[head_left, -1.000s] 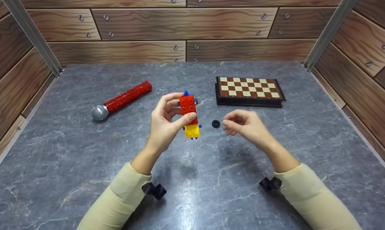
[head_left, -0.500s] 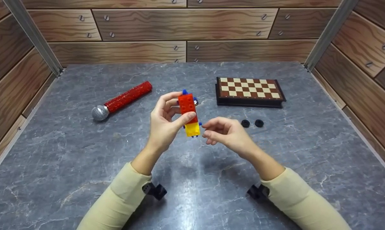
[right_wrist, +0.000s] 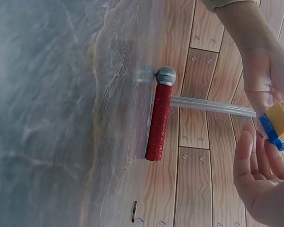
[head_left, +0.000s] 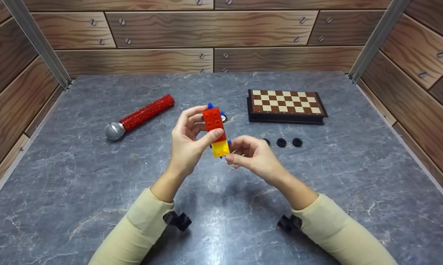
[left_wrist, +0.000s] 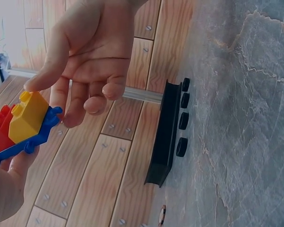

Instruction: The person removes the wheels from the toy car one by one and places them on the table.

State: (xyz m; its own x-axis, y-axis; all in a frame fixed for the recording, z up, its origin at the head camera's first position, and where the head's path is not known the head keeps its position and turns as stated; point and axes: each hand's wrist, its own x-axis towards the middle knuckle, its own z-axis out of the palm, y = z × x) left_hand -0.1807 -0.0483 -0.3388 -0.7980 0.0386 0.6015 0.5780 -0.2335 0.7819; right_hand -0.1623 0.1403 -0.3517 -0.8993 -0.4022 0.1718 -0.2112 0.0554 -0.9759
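Observation:
My left hand (head_left: pixel 186 143) holds a toy brick car (head_left: pixel 215 125) above the table, its thumb across the red bricks. The car has a blue base, red bricks and a yellow brick (left_wrist: pixel 29 116) at the near end. My right hand (head_left: pixel 257 159) pinches that yellow end. In the left wrist view its thumb tip is on top of the yellow brick and its index finger at the blue base. Small black tyres (head_left: pixel 281 142) lie in a row beyond the right hand, which hides part of the row; the left wrist view shows several (left_wrist: pixel 183 120).
A red glittery microphone (head_left: pixel 146 112) lies at the left, silver head toward me. At the back right rests a folded chessboard (head_left: pixel 287 102). Partly hidden behind the car is a small round thing (head_left: pixel 224 118) with a pale centre. Wood-patterned walls (head_left: pixel 212 29) bound the grey table.
My right hand has moved left from beside the tyres to the yellow end of the car, uncovering more tyres. The left hand keeps holding the car almost in place.

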